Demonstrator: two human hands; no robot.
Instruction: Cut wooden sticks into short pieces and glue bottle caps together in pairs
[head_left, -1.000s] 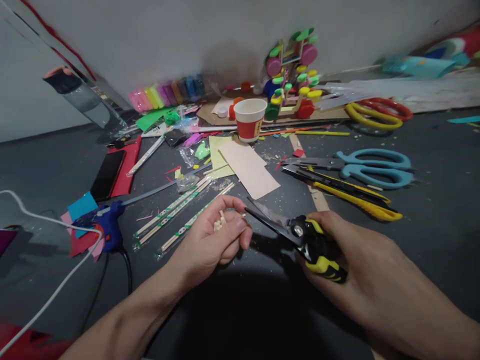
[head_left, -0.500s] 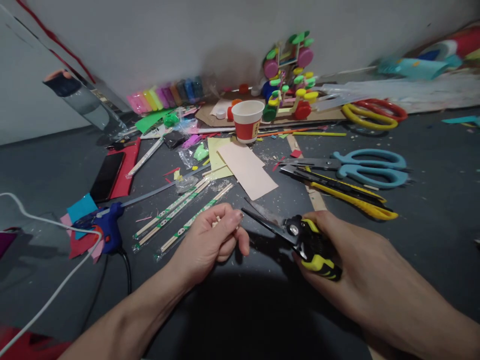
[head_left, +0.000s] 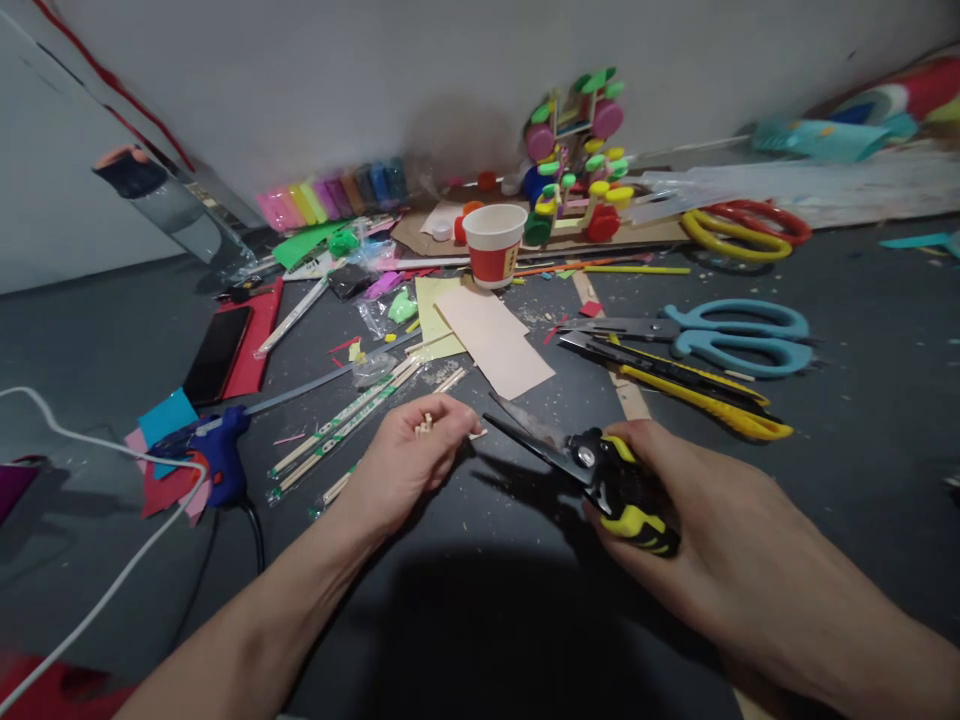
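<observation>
My left hand (head_left: 420, 450) is closed around several short pieces of wooden stick (head_left: 425, 424). One pale tip pokes out past its thumb and fingertips. My right hand (head_left: 690, 530) grips pruning snips (head_left: 592, 470) with black and yellow handles. Their dark blades point left, slightly apart, with the tips close to my left fingertips. Beside and partly behind my left hand lie paper-wrapped chopsticks (head_left: 349, 425) with green print. A pale pink sheet of paper (head_left: 499, 345) lies just beyond both hands.
Blue-handled scissors (head_left: 742, 335) and a yellow utility knife (head_left: 697, 395) lie at right. A paper cup (head_left: 495, 255) stands at the back, near small toy cars (head_left: 577, 190). At left are a blue glue gun (head_left: 221, 460) with its cord, a phone (head_left: 217, 350) and a water bottle (head_left: 176, 215).
My left fingers have curled in and turned, showing more of the stick pieces, and a pale stick tip now sticks out by the thumb. My right hand with the snips has hardly moved.
</observation>
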